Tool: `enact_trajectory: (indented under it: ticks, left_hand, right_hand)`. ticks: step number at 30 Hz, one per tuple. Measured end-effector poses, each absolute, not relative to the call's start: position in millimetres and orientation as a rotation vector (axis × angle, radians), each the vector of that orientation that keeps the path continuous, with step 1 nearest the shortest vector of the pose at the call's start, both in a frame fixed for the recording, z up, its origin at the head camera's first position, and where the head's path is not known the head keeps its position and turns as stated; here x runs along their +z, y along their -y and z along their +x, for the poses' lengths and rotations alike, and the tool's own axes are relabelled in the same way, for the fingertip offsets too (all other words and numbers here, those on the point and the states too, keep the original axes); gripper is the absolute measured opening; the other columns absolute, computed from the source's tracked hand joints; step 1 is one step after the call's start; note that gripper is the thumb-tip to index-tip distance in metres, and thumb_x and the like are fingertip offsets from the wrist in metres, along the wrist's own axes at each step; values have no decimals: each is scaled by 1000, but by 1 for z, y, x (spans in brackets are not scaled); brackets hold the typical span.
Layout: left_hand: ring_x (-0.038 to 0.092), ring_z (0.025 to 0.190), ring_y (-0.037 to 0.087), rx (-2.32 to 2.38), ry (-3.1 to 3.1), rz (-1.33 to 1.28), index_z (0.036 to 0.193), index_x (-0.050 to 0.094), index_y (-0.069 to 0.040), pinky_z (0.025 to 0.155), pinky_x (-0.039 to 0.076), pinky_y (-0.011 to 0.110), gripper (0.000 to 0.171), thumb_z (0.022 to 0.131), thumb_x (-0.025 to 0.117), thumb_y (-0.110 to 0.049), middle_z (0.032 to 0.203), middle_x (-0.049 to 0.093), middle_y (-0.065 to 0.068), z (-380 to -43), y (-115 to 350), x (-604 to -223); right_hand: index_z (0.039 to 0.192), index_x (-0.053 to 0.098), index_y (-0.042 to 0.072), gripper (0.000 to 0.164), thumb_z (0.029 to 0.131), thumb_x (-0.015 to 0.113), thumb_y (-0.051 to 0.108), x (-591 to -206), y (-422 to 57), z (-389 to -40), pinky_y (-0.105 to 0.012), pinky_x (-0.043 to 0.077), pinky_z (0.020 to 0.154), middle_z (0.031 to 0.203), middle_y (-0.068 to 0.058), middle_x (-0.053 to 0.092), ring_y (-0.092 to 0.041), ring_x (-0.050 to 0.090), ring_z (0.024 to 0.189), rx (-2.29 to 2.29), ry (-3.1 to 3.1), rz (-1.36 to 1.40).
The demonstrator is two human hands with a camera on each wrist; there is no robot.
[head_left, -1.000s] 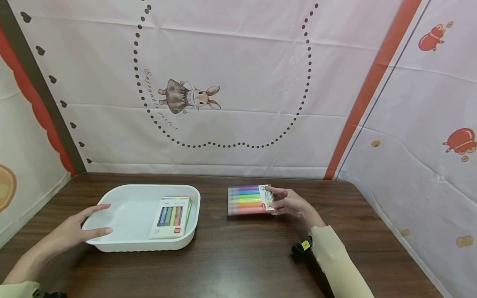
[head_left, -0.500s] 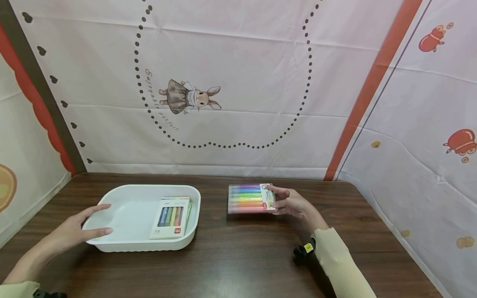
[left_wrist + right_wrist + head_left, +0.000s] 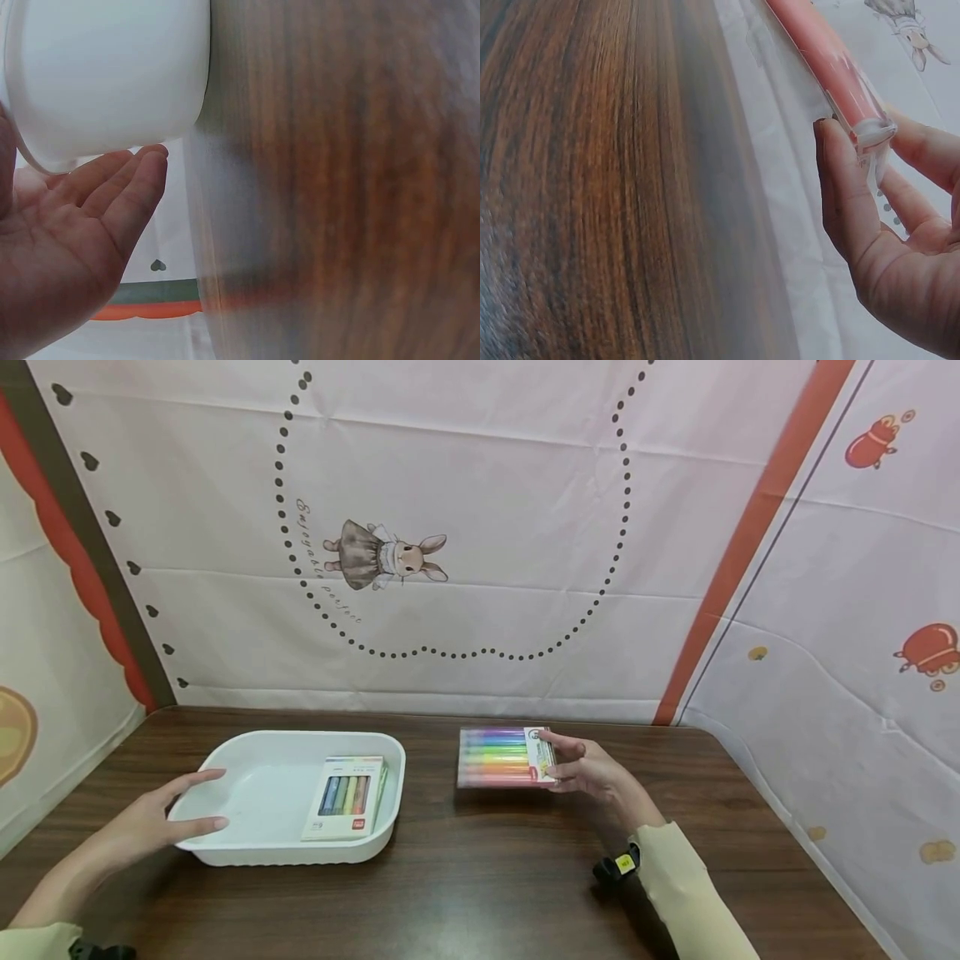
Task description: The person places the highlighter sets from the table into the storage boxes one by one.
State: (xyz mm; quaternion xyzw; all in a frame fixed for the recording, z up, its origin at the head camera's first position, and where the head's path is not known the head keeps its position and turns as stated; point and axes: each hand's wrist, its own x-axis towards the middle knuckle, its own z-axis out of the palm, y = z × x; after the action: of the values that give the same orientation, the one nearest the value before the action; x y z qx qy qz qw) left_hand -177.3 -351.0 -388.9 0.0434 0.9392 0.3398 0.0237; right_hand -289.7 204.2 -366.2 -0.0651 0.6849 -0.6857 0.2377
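A white plastic basin (image 3: 258,852) stands on the left of the table. My left hand (image 3: 142,827) holds its left rim; thumb and index finger reach over the edge, and in the left wrist view other fingers (image 3: 124,195) lie along the outside wall. Inside the basin's right part lies a white box of colored sticks (image 3: 343,800), with a green-edged item partly hidden under it. To the right, my right hand (image 3: 592,772) pinches the labelled end of a clear pack of rainbow highlighters (image 3: 495,758). The right wrist view shows this pack edge-on, raised off the table, its pink highlighter (image 3: 832,67) nearest.
The dark wood-grain table (image 3: 480,868) runs back to a pale printed cloth (image 3: 480,527) that hangs behind it and on both sides. A small black device with a yellow tag (image 3: 618,864) is on my right wrist.
My right hand has lifted the highlighter pack slightly, and the shadow beneath it shows more. The left hand and the basin have stayed in place.
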Motion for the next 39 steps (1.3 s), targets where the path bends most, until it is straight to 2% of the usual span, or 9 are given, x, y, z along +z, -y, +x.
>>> enact_trajectory:
  ticks: [15, 26, 39]
  left_hand:
    - [27, 116, 54, 1030, -2903, 132, 138, 29, 0, 82, 30, 62, 74, 83, 66, -33, 133, 25, 41, -179, 352, -389]
    - [25, 116, 55, 1023, -2896, 133, 138, 28, 2, 82, 30, 64, 74, 84, 65, -32, 133, 24, 42, -178, 351, -387]
    - [26, 116, 54, 1032, -2895, 131, 138, 28, 1, 82, 30, 63, 74, 83, 65, -32, 133, 25, 42, -178, 351, -387]
  right_hand:
    - [141, 32, 11, 70, 81, 58, -12, -355, -203, -282, -34, 54, 70, 143, -18, 21, -22, 61, 81, -1926, -1819, -191]
    - [141, 30, 8, 69, 81, 57, -12, -350, -197, -275, -30, 54, 66, 146, -19, 17, -19, 61, 78, -1924, -1819, -231]
    - [142, 27, 7, 69, 81, 53, -15, -345, -181, -271, -30, 54, 65, 145, -20, 19, -19, 61, 79, -1943, -1787, -291]
